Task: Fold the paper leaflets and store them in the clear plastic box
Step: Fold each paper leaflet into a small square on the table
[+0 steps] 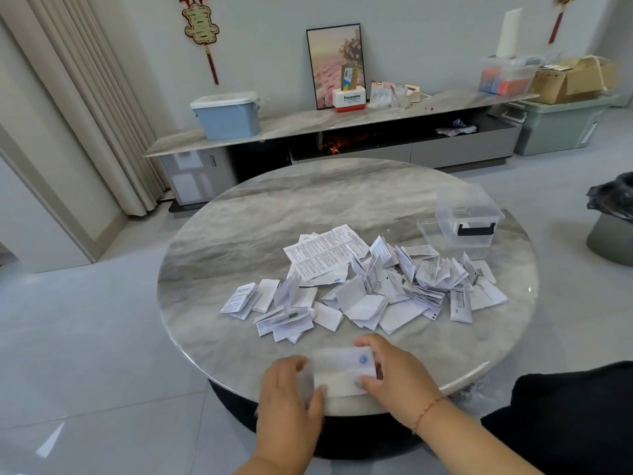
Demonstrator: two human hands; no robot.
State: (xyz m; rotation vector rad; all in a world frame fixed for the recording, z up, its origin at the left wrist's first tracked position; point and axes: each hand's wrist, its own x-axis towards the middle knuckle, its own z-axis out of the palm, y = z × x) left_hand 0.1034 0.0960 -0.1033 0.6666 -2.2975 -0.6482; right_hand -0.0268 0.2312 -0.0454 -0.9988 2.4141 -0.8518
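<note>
Near table's edge, both hands — left hand (289, 389), right hand (394, 371) — pinch a creased leaflet (342, 370).

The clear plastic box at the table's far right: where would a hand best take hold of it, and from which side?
Probably by the black handle on the clear plastic box, coming from the near side: the handle faces the person, while the smooth walls offer little purchase.

Soft, even daylight fills the room, with faint shadows. Pale glare streaks the glossy floor (51, 440) at lower left and the table (342, 200) rim at right. Both hands and the leaflet (342, 370) between them are motion-blurred. Wide-angle distortion bends the curtain (85, 97) and edges.
</note>
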